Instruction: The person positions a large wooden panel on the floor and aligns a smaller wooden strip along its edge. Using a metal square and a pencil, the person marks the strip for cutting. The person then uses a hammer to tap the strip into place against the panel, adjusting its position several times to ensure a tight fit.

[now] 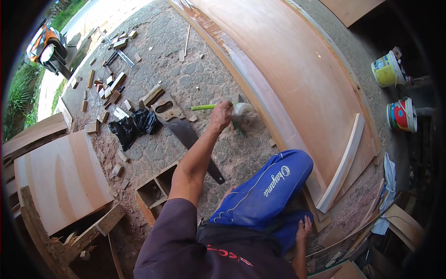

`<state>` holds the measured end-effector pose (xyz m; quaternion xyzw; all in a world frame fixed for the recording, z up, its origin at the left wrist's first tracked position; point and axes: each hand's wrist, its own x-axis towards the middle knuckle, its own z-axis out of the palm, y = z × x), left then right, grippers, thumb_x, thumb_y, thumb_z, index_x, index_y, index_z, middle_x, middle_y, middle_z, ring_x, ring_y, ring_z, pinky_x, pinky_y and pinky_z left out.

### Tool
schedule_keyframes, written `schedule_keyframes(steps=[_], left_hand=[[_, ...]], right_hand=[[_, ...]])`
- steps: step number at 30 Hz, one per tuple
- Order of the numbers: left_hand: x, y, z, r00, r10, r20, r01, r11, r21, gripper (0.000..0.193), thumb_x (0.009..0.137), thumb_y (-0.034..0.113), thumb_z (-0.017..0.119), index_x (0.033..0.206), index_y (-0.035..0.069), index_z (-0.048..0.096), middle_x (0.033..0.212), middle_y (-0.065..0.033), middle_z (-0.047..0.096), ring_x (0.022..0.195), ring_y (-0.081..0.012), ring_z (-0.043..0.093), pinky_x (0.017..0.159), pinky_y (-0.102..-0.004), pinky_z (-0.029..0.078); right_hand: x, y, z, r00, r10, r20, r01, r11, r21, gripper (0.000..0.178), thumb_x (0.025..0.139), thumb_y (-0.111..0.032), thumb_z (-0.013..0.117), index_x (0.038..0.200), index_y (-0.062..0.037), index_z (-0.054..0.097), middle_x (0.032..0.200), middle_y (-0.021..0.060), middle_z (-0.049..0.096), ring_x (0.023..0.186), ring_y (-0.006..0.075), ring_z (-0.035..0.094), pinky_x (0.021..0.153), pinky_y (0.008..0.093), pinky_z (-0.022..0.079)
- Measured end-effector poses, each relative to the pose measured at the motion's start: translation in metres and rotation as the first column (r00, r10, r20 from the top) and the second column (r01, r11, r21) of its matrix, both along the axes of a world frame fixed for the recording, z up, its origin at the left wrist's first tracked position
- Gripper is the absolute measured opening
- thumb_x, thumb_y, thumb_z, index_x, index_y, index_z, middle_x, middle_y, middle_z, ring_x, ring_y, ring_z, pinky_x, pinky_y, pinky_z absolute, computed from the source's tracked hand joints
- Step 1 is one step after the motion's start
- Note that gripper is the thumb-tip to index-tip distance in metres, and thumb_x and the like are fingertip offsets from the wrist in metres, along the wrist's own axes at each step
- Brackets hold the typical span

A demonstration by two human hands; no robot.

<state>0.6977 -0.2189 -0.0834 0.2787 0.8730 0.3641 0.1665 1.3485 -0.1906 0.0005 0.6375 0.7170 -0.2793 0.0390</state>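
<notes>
My left hand point(222, 115) reaches forward over the rough ground, its fingers closed round a tool with a lime-green handle point(203, 107), which looks like a hammer. A dark metal end shows just past the fingers, beside a clear plastic bag point(243, 109). Left of my forearm lies a handsaw point(186, 135) with a wooden grip, its blade passing beneath the arm. My right hand point(304, 228) rests on my blue trousers by the thigh, fingers apart, holding nothing.
A long plywood panel point(297, 60) with a curved wooden strip point(341, 162) on it stretches along the right. Black plastic bags point(134, 125) and several wood offcuts point(114, 88) lie left. Two paint buckets point(402, 115) stand far right. A wooden box point(158, 188) sits near me.
</notes>
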Motion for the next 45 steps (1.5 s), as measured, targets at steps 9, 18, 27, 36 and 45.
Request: schedule_keyframes(steps=[9, 18, 27, 36, 45], left_hand=[[0.07, 0.025, 0.005, 0.269, -0.927, -0.26, 0.755, 0.371, -0.542, 0.013, 0.083, 0.015, 0.06, 0.096, 0.014, 0.062, 0.105, -0.0068, 0.059, 0.109, -0.0265, 0.055, 0.101, -0.0443, 0.038], [0.087, 0.011, -0.021, 0.548, -0.759, -0.351, 0.708, 0.645, -0.288, 0.013, 0.09, 0.008, 0.055, 0.102, 0.004, 0.058, 0.096, -0.0183, 0.06, 0.094, -0.0385, 0.059, 0.08, -0.0488, 0.046], [0.247, 0.119, 0.211, 0.566, -0.812, 0.14, 0.667, 0.551, 0.501, 0.007, 0.096, 0.006, 0.055, 0.101, 0.002, 0.055, 0.082, -0.014, 0.059, 0.075, -0.0229, 0.057, 0.071, -0.0377, 0.049], [0.368, 0.196, 0.101, 0.437, -0.866, 0.242, 0.725, 0.499, 0.475, 0.021, 0.095, 0.011, 0.058, 0.115, 0.003, 0.06, 0.106, -0.0136, 0.068, 0.098, -0.0254, 0.065, 0.087, -0.037, 0.051], [0.452, 0.199, 0.039, 0.469, -0.883, -0.016, 0.861, 0.461, -0.213, 0.03, 0.096, 0.029, 0.057, 0.12, 0.012, 0.061, 0.117, -0.0136, 0.064, 0.114, -0.0353, 0.057, 0.096, -0.0478, 0.045]], right_hand=[[-0.002, -0.009, 0.006, 0.992, -0.123, -0.024, 0.125, 0.989, 0.074, 0.048, 0.093, -0.029, 0.063, 0.135, -0.0079, 0.062, 0.146, 0.0163, 0.052, 0.141, 0.043, 0.037, 0.119, 0.049, 0.028], [-0.008, -0.018, 0.006, 0.964, -0.229, -0.138, 0.261, 0.919, 0.297, 0.041, 0.092, -0.024, 0.067, 0.128, -0.0053, 0.065, 0.134, 0.0158, 0.061, 0.126, 0.0384, 0.054, 0.109, 0.0445, 0.043], [-0.165, 0.061, 0.078, 0.782, 0.111, -0.613, 0.241, 0.853, 0.463, 0.054, 0.097, -0.026, 0.061, 0.145, -0.0069, 0.045, 0.123, 0.0195, 0.065, 0.109, 0.0356, 0.066, 0.09, 0.0419, 0.054], [-0.127, 0.15, 0.014, 0.706, -0.073, -0.704, 0.528, 0.717, 0.455, 0.043, 0.087, -0.017, 0.067, 0.127, -0.0062, 0.055, 0.106, 0.0235, 0.064, 0.098, 0.0413, 0.064, 0.083, 0.0496, 0.052], [0.019, 0.203, -0.046, 0.869, -0.427, -0.249, 0.471, 0.869, 0.154, 0.056, 0.09, -0.057, 0.059, 0.111, -0.0051, 0.065, 0.111, 0.0238, 0.069, 0.105, 0.0417, 0.066, 0.09, 0.0481, 0.053]])
